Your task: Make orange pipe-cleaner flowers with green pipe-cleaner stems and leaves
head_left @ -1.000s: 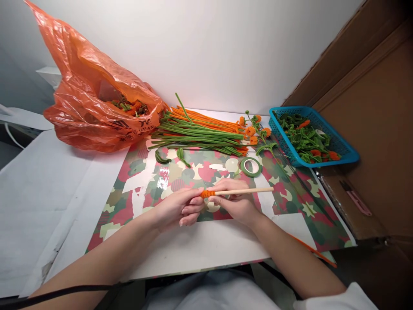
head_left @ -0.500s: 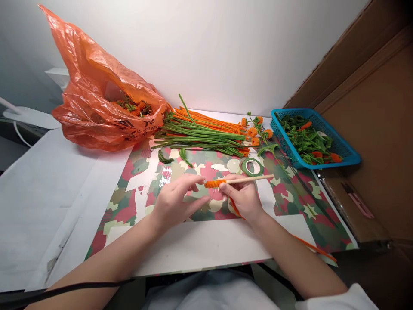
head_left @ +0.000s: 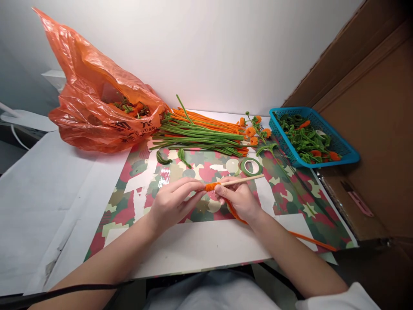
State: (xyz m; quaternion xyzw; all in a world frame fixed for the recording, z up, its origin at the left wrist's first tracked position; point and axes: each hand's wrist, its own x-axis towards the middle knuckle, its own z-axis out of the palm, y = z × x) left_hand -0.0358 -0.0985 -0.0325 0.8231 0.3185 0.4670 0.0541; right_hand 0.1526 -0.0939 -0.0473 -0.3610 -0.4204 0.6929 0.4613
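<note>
Over the mat's middle, an orange pipe cleaner (head_left: 211,187) is coiled round one end of a thin wooden stick (head_left: 244,180). My right hand (head_left: 240,199) pinches the stick and the coil's near side, and the stick points out to the right past the knuckles. The pipe cleaner's loose tail hangs below that hand and runs under the forearm, showing again at the right. My left hand (head_left: 176,202) has its thumb and fingertips closed on the coil's left end. Just beyond my right hand lies a roll of green tape (head_left: 251,166).
Green pipe cleaners (head_left: 203,135) and orange ones lie bundled at the back. An orange plastic bag (head_left: 106,125) stands at left. Orange flowers on a green stem (head_left: 253,131) lie beside a blue basket (head_left: 353,158) of green pieces. Two dark green leaves (head_left: 183,158) rest on the patterned mat (head_left: 122,198).
My left fingers, spread just off the coil before, have closed on its left end. The stick has shifted slightly left and tilted up a little at its right end.
</note>
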